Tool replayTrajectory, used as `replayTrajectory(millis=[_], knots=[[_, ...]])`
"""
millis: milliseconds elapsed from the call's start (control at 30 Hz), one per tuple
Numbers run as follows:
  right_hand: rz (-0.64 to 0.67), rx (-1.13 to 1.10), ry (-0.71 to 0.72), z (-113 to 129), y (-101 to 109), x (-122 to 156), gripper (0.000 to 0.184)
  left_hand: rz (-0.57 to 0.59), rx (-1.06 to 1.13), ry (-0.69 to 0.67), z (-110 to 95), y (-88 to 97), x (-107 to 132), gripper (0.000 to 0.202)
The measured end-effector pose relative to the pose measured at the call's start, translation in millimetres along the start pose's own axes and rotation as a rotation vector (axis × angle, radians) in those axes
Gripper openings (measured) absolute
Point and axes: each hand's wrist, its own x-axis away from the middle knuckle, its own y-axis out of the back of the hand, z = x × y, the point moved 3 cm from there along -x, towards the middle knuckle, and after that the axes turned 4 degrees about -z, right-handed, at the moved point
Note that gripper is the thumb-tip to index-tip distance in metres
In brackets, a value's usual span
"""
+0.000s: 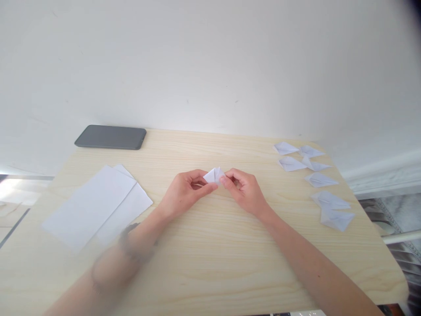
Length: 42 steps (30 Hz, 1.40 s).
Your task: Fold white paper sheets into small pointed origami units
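Note:
A small piece of folded white paper [214, 174] is held between my two hands just above the middle of the table. My left hand [188, 192] pinches its left side, thumb along the lower edge. On the right side, my right hand [242, 188] grips it with thumb and fingertips. Fingers cover both ends of the paper, so its full shape is partly hidden. Over to the right lie several folded white paper pieces [321, 179], pointed and kite-like. Flat white sheets of paper [95, 202] rest overlapping on the left.
A dark phone [112, 137] lies at the back left of the light wooden table [210, 267], near the white wall [197, 66]. The table's rounded right edge drops toward a patterned floor [384, 215].

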Motion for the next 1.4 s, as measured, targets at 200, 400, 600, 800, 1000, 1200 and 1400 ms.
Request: replayTrajectory(millis=[200, 400, 600, 800, 1000, 1200, 1400], knots=[[0.047, 0.046, 0.029, 1.7, -2.3, 2.2, 0.022, 0.016, -0.027, 0.013, -1.0, -0.4, 1.2, 0.027], [0.073, -0.001, -0.010, -0.6, -1.3, -0.6, 0.024, -0.036, 0.030, 0.040, 1.5, 2.6, -1.2, 0.030], [0.072, 0.040, 0.040, 2.0, -0.6, 1.5, 0.019, 0.001, 0.070, -0.044, 0.7, -1.2, 0.7, 0.027], [0.062, 0.054, 0.031, -0.6, -1.6, 2.6, 0.019, 0.019, 0.020, -0.016, 2.5, -1.4, 1.5, 0.028], [0.110, 0.073, 0.034, -0.8, -4.1, 2.9, 0.019, 0.037, -0.021, 0.015, 2.8, 0.4, 1.4, 0.027], [0.071, 0.037, -0.017, -0.4, -2.4, 2.5, 0.022, 0.004, 0.068, 0.020, 2.7, 1.6, -0.5, 0.027], [0.055, 0.052, 0.021, 1.8, 1.1, 3.3, 0.020, -0.053, 0.113, -0.021, 0.9, 2.9, -0.4, 0.028]])
